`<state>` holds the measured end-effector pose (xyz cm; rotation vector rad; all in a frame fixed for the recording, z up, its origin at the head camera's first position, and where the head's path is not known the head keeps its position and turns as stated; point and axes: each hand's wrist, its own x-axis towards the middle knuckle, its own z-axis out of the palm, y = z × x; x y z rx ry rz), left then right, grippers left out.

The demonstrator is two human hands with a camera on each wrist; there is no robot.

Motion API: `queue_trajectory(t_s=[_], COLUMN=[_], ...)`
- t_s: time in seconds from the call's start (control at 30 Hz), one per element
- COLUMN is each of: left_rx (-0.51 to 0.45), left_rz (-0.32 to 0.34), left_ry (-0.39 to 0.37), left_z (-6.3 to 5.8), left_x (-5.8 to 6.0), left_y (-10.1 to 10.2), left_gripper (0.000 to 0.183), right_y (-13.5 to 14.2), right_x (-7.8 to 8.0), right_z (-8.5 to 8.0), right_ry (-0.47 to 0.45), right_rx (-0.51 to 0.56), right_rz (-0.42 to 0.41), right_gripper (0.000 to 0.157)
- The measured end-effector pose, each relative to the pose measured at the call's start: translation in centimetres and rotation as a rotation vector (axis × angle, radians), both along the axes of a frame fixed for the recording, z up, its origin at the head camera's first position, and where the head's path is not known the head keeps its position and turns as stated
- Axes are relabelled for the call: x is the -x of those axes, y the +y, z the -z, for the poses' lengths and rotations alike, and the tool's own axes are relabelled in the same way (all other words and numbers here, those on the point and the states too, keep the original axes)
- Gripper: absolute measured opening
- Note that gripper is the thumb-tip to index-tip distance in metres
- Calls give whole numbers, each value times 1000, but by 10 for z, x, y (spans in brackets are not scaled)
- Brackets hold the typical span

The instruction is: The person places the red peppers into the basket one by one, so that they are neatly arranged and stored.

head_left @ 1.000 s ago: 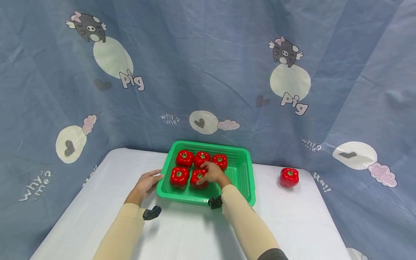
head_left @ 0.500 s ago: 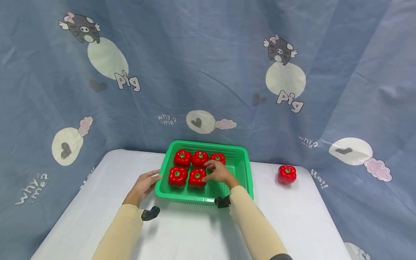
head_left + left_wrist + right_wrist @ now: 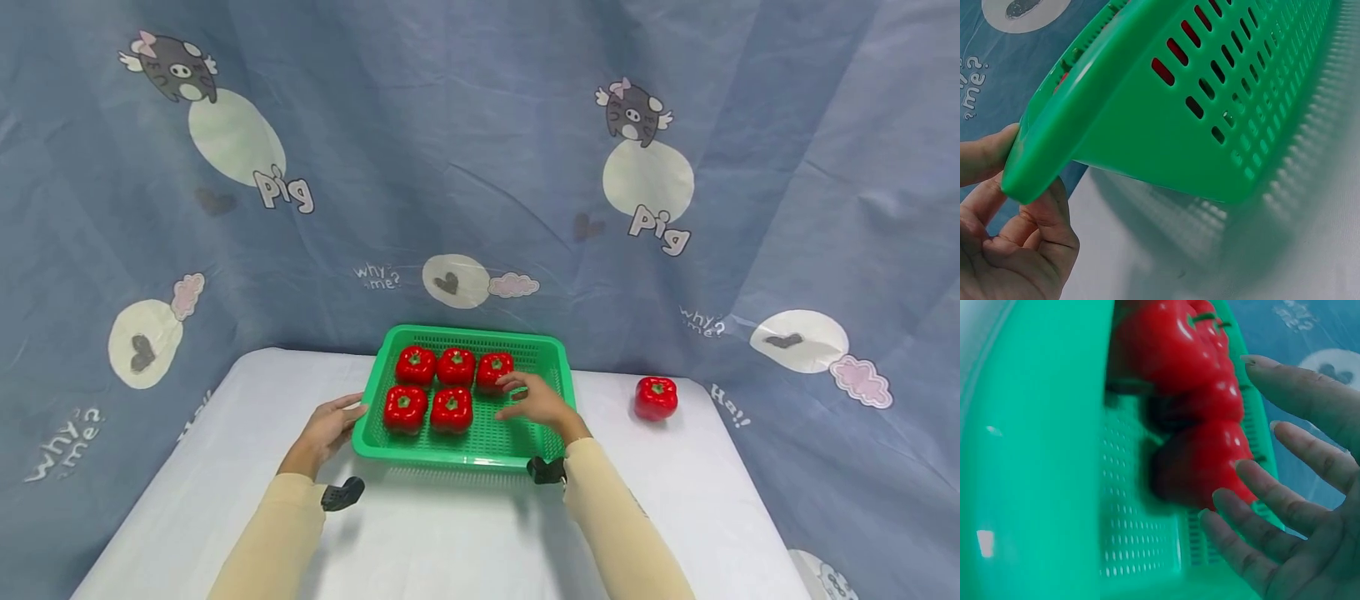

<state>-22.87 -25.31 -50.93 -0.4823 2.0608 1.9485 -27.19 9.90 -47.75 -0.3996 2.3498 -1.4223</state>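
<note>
A green plastic basket (image 3: 465, 460) stands on the white table with several red bell peppers inside, including a front-left one (image 3: 405, 409), a front-middle one (image 3: 452, 411) and a back-right one (image 3: 494, 372). My left hand (image 3: 327, 428) grips the basket's left corner; in the left wrist view its thumb and fingers pinch the green rim (image 3: 1100, 78). Over the basket's right part hovers my right hand (image 3: 543, 404), fingers spread and holding nothing. In the right wrist view those fingertips (image 3: 1222, 497) overlap the nearest pepper (image 3: 1200, 465).
Another red bell pepper (image 3: 656, 398) sits on the white table (image 3: 442, 533) to the right of the basket. A blue patterned cloth (image 3: 360, 167) hangs behind the table. Black wrist cameras (image 3: 342, 494) stick out from both sleeves.
My right hand has drawn away rightward from the front-middle pepper, which stays in the basket. The left hand keeps its grip on the basket corner. The head view has shifted slightly.
</note>
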Motion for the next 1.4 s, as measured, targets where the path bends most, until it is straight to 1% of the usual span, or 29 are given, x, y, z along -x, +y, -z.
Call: queue_trajectory(t_s=[0.23, 0.47, 0.7, 0.83, 0.93, 1.0, 1.03, 1.07, 1.17, 1.23, 1.27, 1.3, 1.4], left_rx=[-4, -4, 2, 10, 4, -2, -3, -3, -6, -3, -3, -2, 1], left_rz=[-1, 1, 5, 5, -1, -2, -3, -3, -1, 3, 3, 4, 9], left_ry=[-3, 2, 2, -6, -6, -2, -1, -1, 1, 1, 1, 1, 0], left_z=[1, 3, 3, 1, -1, -1, -1, -2, -2, -2, -2, -2, -1], left_x=[0, 0, -1, 0, 1, 1, 1, 0, 1, 1, 1, 1, 1], left_y=[0, -1, -1, -1, -1, -1, -1, -1, -1, -1, -1, -1, -1], left_gripper=[52, 53, 52, 53, 52, 52, 52, 52, 53, 53, 53, 53, 52], right_y=[26, 46, 55, 62, 69, 71, 73, 75, 81, 89, 91, 94, 103], right_x=[-4, -8, -8, -8, -9, -15, -15, -16, -15, -10, -10, -8, -8], right_z=[-5, -4, 1, 4, 3, -6, -6, -9, -8, 0, 0, 4, 6], right_ry=[21, 71, 148, 153, 151, 139, 135, 132, 116, 127, 128, 128, 132], right_rx=[48, 51, 18, 45, 67, 70, 70, 69, 89, 95, 99, 100, 80], right_rz=[43, 88, 87, 116, 141, 144, 148, 146, 157, 172, 178, 189, 225], right_gripper=[66, 64, 61, 62, 64, 66, 67, 68, 71, 73, 73, 74, 73])
